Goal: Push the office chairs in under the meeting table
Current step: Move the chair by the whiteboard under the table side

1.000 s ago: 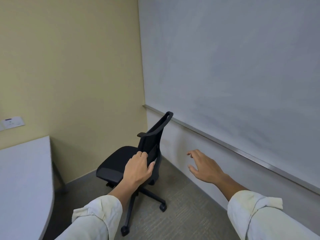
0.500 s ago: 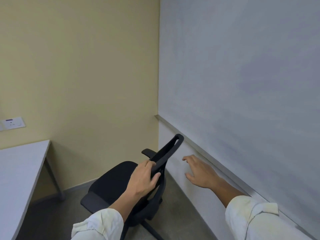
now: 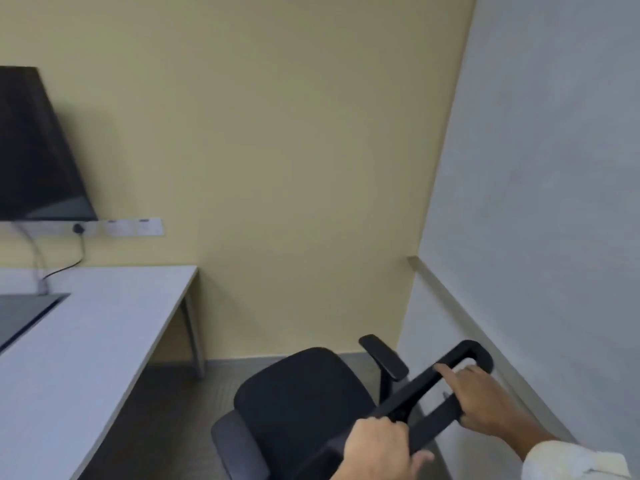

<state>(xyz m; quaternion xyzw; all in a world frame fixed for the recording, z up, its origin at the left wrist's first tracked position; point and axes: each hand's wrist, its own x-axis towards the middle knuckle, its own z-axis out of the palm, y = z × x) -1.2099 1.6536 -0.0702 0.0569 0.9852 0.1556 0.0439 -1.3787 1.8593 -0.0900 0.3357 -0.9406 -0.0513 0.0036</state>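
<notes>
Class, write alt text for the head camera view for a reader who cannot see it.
Both hands, left hand and right hand, grip the backrest of a black office chair beside a white meeting table. A dark screen hangs on the yellow wall.

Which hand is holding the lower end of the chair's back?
The left hand. It wraps around the lower end of the black backrest, nearest the camera, while the right hand grips farther up, near the top loop beside the whiteboard.
</notes>
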